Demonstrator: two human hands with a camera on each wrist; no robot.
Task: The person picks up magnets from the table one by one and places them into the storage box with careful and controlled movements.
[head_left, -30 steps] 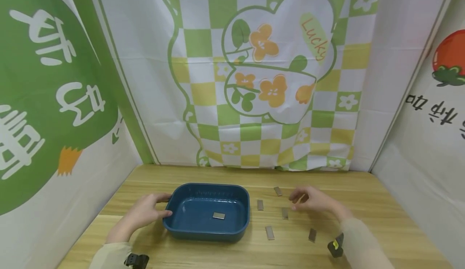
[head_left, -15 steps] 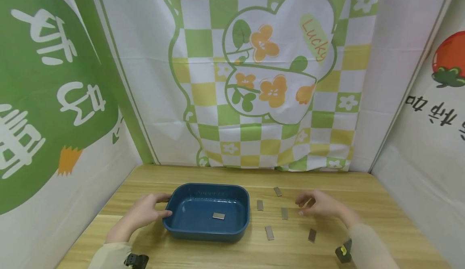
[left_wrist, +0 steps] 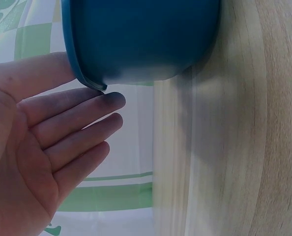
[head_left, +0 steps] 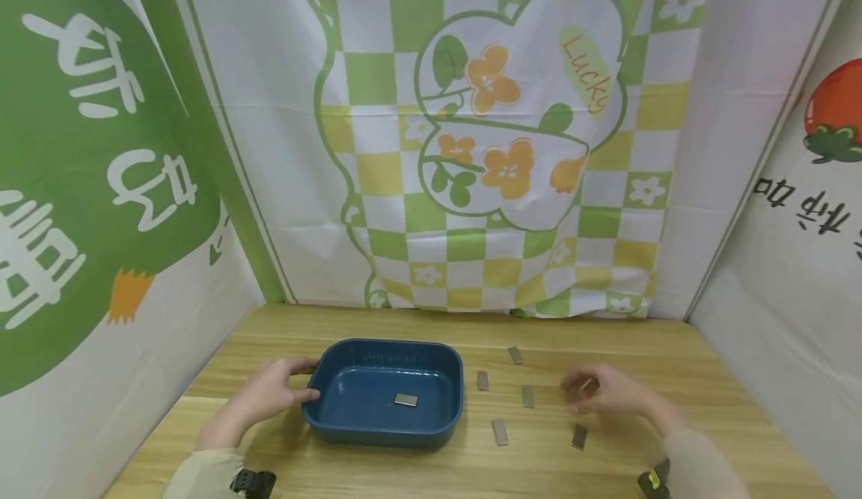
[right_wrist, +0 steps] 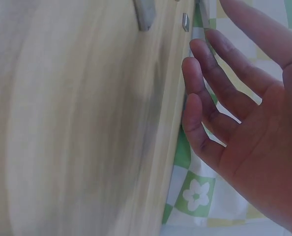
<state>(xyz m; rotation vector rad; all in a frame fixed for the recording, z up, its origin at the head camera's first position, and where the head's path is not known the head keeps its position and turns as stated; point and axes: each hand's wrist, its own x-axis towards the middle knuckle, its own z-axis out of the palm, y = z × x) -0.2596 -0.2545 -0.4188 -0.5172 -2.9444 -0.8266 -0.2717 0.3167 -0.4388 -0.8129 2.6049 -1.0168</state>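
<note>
A dark blue tray [head_left: 377, 433] stands on the wooden table [head_left: 417, 476] and holds one small grey metal plate [head_left: 405, 400]. My left hand [head_left: 269, 394] rests against the tray's left end. In the left wrist view its straight fingers [left_wrist: 82, 123] touch the rim of the tray [left_wrist: 146, 39]. My right hand [head_left: 599, 393] hovers over the table to the right, fingers relaxed, holding nothing. The right wrist view shows its bare palm [right_wrist: 234, 113]. Several more metal plates lie between tray and right hand; the nearest are one [head_left: 579, 437] and another [head_left: 528, 396].
Other plates lie at the back [head_left: 515, 354], beside the tray [head_left: 482, 380] and in front [head_left: 500, 431]. Printed cloth walls [head_left: 471, 147] close in the table on three sides. Bare wood [right_wrist: 77, 123] stretches under the right hand.
My right hand has drifted to the right and slightly nearer, away from the plates. The left hand, tray and plates have not moved.
</note>
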